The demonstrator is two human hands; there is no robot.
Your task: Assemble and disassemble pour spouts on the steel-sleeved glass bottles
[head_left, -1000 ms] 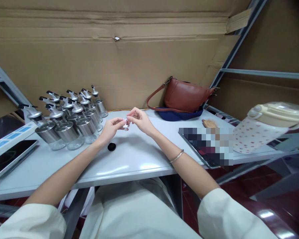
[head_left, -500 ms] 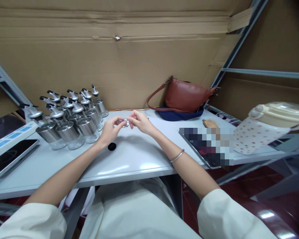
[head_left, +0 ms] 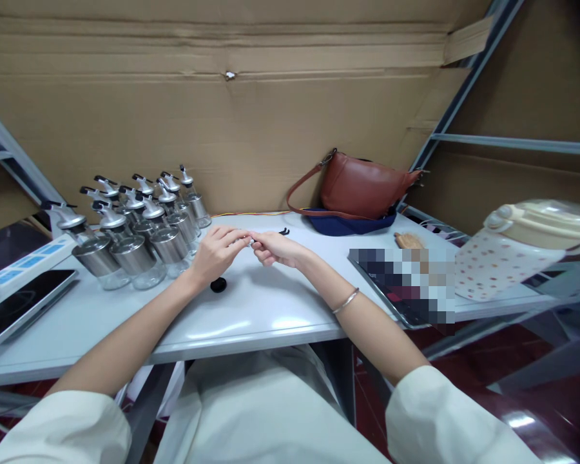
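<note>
My left hand (head_left: 216,252) and my right hand (head_left: 276,249) meet above the table, fingertips together. Between them shows a bit of a small silvery piece (head_left: 251,242); most of it is hidden by the fingers, and its kind is unclear. Both hands are closed on it, the right one with its fingers curled under. Below my left hand lies a round black cap (head_left: 218,285) on the table. Behind my right hand is a small black forked part (head_left: 284,232). To the left stand several glass-and-steel oil bottles (head_left: 130,248) with silvery pouring spouts and black levers.
A white power strip (head_left: 24,267) and a tablet (head_left: 26,306) lie at the left table edge. Towards the back right, a brown handbag (head_left: 362,183) rests on dark blue cloth (head_left: 348,224). Farther right are a partly blurred flat package (head_left: 381,283) and a spotted jug (head_left: 497,258).
My left hand has turned palm down over the piece, and my right hand has rolled so its fingers curl underneath. The black forked part behind the right hand shows more now.
</note>
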